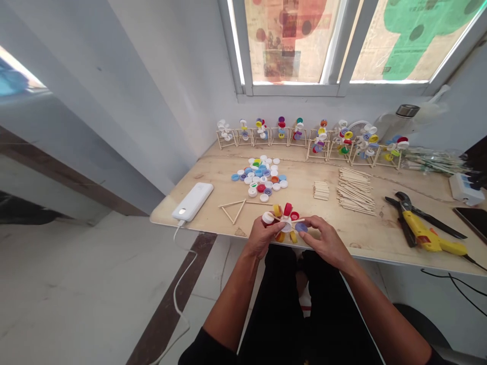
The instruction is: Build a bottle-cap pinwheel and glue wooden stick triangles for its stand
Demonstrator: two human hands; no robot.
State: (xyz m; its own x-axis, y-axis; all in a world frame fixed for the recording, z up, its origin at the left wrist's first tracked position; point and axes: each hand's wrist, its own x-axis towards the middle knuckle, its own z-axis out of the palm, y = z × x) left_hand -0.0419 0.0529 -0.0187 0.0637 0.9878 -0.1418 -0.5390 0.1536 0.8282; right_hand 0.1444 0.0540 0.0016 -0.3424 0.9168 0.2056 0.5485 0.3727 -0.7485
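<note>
My left hand (pixel 262 236), forearm angled inward, pinches the multicoloured plastic-cap-and-wooden-stick wheel (pixel 286 226) at the pale wooden table (pixel 303 191)'s front edge. My right hand (pixel 327 242), angled opposite, pinches its round violet-blue plastic cap (pixel 300 227).

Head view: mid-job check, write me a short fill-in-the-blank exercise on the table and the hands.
The left hand and right hand are at a wheel of sticks and plastic bottle ____.
On the table, three thin sticks form a ____.
The power bank is coloured ____.
The glue gun has a body coloured ____.

Missing words: caps; triangle; white; yellow.
</note>
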